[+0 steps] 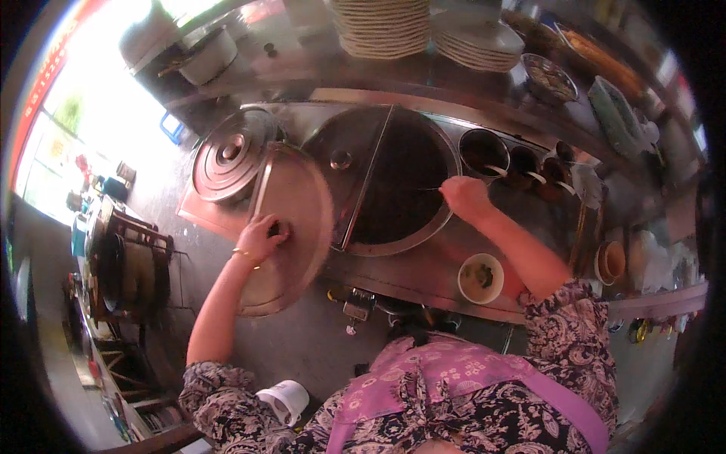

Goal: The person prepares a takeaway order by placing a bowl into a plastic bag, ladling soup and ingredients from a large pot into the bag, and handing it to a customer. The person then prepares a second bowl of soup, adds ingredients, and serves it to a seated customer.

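Observation:
My left hand (pixel 265 237) grips the knob of a half-round metal lid (pixel 300 210), held tilted at the left of a large round pot. The pot's other half-lid (pixel 340 193) lies over its left side. Dark contents (pixel 400 170) show in the uncovered right half. Over the pot's right rim, my right hand (pixel 465 196) is closed on a thin utensil handle (pixel 426 189); its far end is hidden in the dark pot. A white bowl (pixel 480 278) with liquid and green bits stands on the counter below my right forearm.
A lidded round pot (pixel 227 162) stands at the left. Containers, one a dark round pot (pixel 484 152), several with white spoons, line the right. Stacked plates (pixel 383 28) and a glass bowl (pixel 549 78) sit on the shelf behind. A white bucket (pixel 286 400) is on the floor.

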### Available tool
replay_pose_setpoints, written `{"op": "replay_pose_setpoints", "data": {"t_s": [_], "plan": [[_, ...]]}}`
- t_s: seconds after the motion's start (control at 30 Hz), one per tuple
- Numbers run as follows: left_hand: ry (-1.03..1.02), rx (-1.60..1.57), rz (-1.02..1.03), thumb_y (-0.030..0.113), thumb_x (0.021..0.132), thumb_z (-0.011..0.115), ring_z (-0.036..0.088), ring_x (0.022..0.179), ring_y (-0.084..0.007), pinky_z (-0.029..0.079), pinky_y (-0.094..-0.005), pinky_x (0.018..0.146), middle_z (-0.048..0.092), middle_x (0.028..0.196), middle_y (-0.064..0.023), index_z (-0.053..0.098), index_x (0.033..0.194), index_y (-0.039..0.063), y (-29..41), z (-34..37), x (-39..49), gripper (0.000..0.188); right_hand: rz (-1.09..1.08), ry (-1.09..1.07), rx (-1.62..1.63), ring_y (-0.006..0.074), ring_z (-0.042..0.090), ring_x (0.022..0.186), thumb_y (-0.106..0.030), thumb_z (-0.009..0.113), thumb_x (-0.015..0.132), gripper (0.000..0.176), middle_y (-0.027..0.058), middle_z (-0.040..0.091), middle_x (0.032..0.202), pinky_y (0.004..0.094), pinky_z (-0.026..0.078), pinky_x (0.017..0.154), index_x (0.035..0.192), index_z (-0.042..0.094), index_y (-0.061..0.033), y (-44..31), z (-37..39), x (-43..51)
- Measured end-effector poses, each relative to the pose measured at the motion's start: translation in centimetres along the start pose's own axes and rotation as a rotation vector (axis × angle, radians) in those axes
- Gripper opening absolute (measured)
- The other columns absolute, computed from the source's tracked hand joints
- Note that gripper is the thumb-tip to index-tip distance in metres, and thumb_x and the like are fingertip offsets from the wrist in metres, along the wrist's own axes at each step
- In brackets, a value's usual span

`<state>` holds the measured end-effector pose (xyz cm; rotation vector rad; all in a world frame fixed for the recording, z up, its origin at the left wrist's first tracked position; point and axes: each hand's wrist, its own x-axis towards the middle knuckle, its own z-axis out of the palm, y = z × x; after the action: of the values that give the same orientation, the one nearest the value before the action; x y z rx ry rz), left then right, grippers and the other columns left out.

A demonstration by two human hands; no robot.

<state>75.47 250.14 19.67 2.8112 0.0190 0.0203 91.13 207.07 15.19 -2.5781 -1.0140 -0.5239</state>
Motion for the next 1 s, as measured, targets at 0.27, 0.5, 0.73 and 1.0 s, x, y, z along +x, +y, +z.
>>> {"op": "replay_pose_setpoints", "data": {"t_s": [0.27, 0.5, 0.73, 1.0], "plan": [[-0.118, -0.128, 0.265, 0.034, 0.072, 0.061, 0.052, 0.094, -0.0351, 0.044, -0.0397, 0.081, 0.052, 0.100, -0.0179, 0.055, 0.107, 0.010, 13.9, 7.2, 12.7, 0.043, 0.829, 0.333, 0.468, 0.0128, 0.050, 0.054, -0.021, 0.060, 0.079, 0.019, 0.0041, 0.054, 0.059, 0.0262, 0.040, 0.051, 0.075, 0.062, -0.0024, 1.5, -14.4, -9.2], [-0.200, -0.066, 0.271, 0.029, 0.069, 0.062, 0.052, 0.096, -0.0354, 0.043, -0.0393, 0.083, 0.050, 0.105, -0.0186, 0.055, 0.106, 0.010, 20.3, 15.6, 20.0, 0.042, 1.222, 0.449, 0.647, 0.0046, 0.041, 0.051, -0.020, 0.059, 0.081, 0.018, -0.0031, 0.047, 0.057, 0.0224, 0.031, 0.045, 0.071, 0.055, -0.0049, 2.2, -15.9, -22.3], [-0.141, -0.039, 0.148, 0.027, 0.068, 0.064, 0.051, 0.096, -0.0351, 0.043, -0.0412, 0.083, 0.051, 0.102, -0.0193, 0.054, 0.108, 0.010, 18.8, 18.6, 21.9, 0.045, 1.170, 0.477, 0.698, 0.0063, 0.043, 0.053, -0.018, 0.056, 0.083, 0.018, -0.0021, 0.049, 0.059, 0.0238, 0.036, 0.049, 0.073, 0.055, -0.0035, -0.5, -12.9, -25.9], [-0.112, -0.077, 0.231, 0.027, 0.077, 0.056, 0.051, 0.095, -0.0355, 0.045, -0.0451, 0.077, 0.048, 0.105, -0.0183, 0.047, 0.107, 0.006, 27.3, 19.1, 11.8, 0.038, 0.589, 0.295, 0.288, 0.0151, 0.051, 0.054, -0.012, 0.053, 0.084, 0.013, 0.0050, 0.054, 0.061, 0.0281, 0.040, 0.051, 0.074, 0.055, -0.0041, -0.3, -11.2, -24.8]]}}
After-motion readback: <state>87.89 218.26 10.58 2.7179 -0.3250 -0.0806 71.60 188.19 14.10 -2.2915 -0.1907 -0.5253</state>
